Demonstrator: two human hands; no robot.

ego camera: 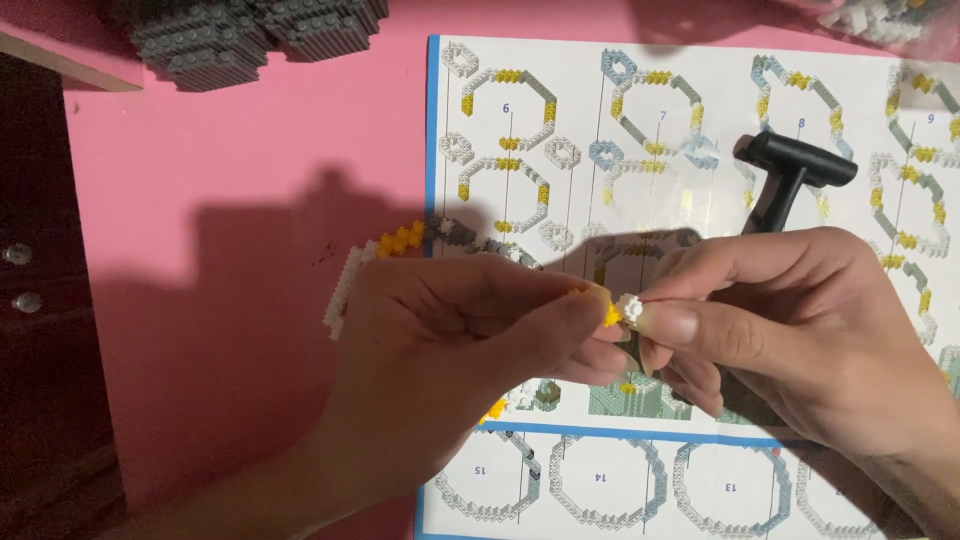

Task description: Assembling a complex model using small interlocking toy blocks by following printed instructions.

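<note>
Both hands pinching tiny bricks — left hand a yellow brick, right hand a white brick — curved ring piece looks maybe half built.

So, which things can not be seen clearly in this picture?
- Head view: the white piece and yellow piece are mostly covered by fingertips of left hand and right hand.
- Grey brick stack: cut by the top edge.
- Black tool: its lower part is behind the right hand.

Pink desk fills most of the frame — hard shadows fall across its centre. Dark wooden furniture runs down the left edge, with two round metal knobs — dimly lit.
</note>
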